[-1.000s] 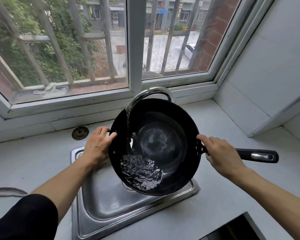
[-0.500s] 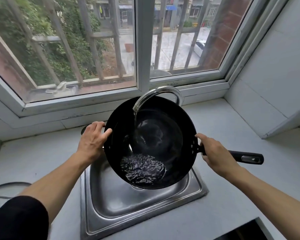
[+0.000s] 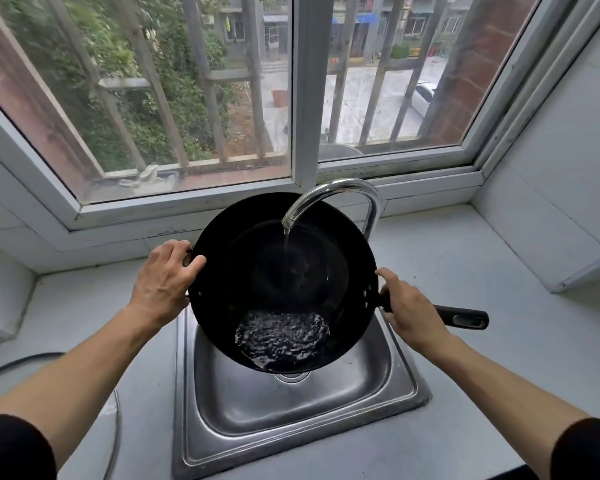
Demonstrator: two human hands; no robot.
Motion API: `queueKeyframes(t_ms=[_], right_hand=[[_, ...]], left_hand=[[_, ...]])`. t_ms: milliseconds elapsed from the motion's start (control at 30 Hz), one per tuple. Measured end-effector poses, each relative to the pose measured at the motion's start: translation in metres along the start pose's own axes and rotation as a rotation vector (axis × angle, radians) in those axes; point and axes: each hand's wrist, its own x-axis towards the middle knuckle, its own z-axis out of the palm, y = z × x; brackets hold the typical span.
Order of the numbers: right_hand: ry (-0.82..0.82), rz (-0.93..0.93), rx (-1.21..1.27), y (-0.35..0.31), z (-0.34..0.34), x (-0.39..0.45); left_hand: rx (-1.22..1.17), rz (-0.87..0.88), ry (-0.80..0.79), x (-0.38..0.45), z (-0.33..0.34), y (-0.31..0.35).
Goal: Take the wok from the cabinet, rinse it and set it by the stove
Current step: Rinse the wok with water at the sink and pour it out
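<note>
Black round metal wok (image 3: 284,282) over steel sink (image 3: 399,386), under running tap (image 3: 329,192) | your left hand (image 3: 163,282) grips far-left rim | your right hand (image 3: 413,310) closed around long handle (image 3: 465,317), which points right

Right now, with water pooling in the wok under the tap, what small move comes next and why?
Probably swirl, then tip the wok toward you to pour out. The faucet runs, water pools at its near side over the sink, and left hand and right hand grip it.

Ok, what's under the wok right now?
The steel sink basin lies below the tilted wok. Only an edge of the drain shows; the rest is covered.
</note>
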Motion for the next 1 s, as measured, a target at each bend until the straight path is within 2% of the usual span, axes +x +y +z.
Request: queueKeyframes(t_ms=[433,1000], right_hand=[[0.042,0.041,0.129,-0.036,0.035,0.035],[-0.067,0.015,0.203,-0.065,0.062,0.064]], left_hand=[[0.095,-0.051,0.012,-0.028,-0.029,-0.036],[0.14,-0.071,-0.122,-0.049,-0.058,-0.061]])
